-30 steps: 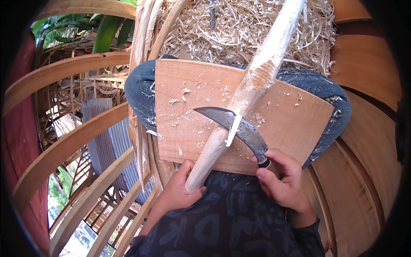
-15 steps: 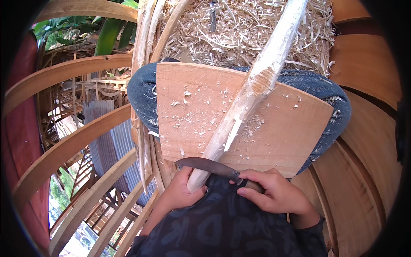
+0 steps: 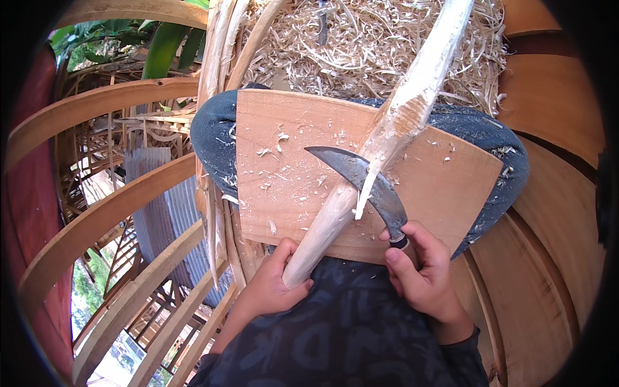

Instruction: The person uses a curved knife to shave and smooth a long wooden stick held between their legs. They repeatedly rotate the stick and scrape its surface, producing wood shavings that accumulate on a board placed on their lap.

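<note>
My left hand (image 3: 275, 284) is closed round the near end of a pale, peeled wooden pole (image 3: 325, 226), which slants away from me to the far right. A flat wooden board (image 3: 290, 174) lies across my thighs beneath the pole. In my right hand (image 3: 422, 274) is a curved, sickle-shaped knife (image 3: 383, 200), gripped by its handle. Its dark blade crosses over the pole, with the tip pointing to the far left. A half-cut sliver of wood (image 3: 366, 190) hangs from the pole beside the blade. Small shavings are scattered on the board.
A thick heap of curled shavings (image 3: 361, 58) spreads beyond my knees, with a dark tool (image 3: 322, 29) lying on it. Long wood strips (image 3: 219, 77) stand at the left. Curved wooden ribs (image 3: 109, 193) bend along the left side, and wooden planks (image 3: 548, 213) along the right.
My right hand has moved the knife away from me along the pole, from near my left hand to the hanging sliver, and turned the blade. The pole's far part has shifted slightly right.
</note>
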### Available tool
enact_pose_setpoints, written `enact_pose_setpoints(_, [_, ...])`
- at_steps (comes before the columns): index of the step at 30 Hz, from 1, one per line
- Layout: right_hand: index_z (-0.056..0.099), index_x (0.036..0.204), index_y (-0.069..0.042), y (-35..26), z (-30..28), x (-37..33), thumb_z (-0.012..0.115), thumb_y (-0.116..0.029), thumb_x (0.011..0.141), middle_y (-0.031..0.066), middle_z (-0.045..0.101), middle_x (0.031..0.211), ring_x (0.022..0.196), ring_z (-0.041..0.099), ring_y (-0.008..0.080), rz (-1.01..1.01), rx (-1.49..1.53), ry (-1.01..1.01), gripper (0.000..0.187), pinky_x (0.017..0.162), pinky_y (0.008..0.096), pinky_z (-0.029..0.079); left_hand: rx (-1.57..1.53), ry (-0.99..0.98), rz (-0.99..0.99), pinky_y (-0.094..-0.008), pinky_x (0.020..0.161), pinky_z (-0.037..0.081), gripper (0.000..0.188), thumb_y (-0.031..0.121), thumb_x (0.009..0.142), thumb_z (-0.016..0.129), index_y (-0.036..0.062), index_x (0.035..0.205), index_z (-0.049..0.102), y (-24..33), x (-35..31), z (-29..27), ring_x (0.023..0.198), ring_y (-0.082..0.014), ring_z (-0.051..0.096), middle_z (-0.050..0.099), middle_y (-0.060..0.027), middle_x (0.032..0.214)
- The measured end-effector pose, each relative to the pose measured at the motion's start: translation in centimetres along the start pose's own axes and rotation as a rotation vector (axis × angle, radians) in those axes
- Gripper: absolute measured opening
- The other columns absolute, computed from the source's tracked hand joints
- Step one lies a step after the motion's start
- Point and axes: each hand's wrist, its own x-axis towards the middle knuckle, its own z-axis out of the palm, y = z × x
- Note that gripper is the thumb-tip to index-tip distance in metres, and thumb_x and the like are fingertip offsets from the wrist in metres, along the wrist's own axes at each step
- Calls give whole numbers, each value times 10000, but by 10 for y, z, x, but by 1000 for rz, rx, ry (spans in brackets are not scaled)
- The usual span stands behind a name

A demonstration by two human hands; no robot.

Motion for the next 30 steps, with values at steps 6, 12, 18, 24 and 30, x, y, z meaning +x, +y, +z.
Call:
enact_pose_setpoints(6, [531, 1088, 54, 1, 0, 4, 640, -7, 828, 175, 592, 741, 584, 605, 229, -351, -472, 76, 289, 519, 297, 451, 78, -11, 34, -294, 755, 428, 474, 48, 728, 679, 56, 1129, 427, -9, 1, -5, 809, -123, 532, 540, -41, 862])
enact_pose_setpoints(12, [504, 1101, 70, 15, 8, 3, 674, 1, 793, 226, 601, 824, 614, 620, 334, -477, -593, 168, 359, 538, 364, 493, 117, -13, 54, -281, 745, 423, 535, 34, 728, 670, 47, 1199, 416, -8, 3, -6, 784, -105, 522, 536, -27, 851])
enact_pose_setpoints(18, [503, 1103, 63, 17, 8, 5, 675, -2, 795, 217, 597, 812, 621, 622, 339, -517, -630, 178, 358, 532, 366, 488, 96, -17, 50, -278, 742, 421, 533, 39, 731, 665, 34, 1200, 413, -10, 3, -6, 782, -109, 520, 534, -28, 841])
enact_pose_setpoints(24, [521, 1106, 41, 0, 5, 0, 641, -35, 841, 185, 609, 796, 609, 617, 295, -212, -389, -182, 301, 566, 322, 476, 57, -3, 27, -304, 736, 436, 417, 62, 732, 670, 49, 1071, 427, -5, 2, -4, 799, -144, 541, 546, -62, 848])
enact_pose_setpoints(30, [530, 1103, 49, -9, -4, 0, 616, -21, 857, 145, 629, 825, 653, 612, 152, -122, -142, 73, 270, 603, 242, 465, 37, -7, 54, -290, 740, 430, 464, 79, 737, 683, 44, 1120, 424, -5, 1, -3, 789, -128, 534, 548, -48, 845])
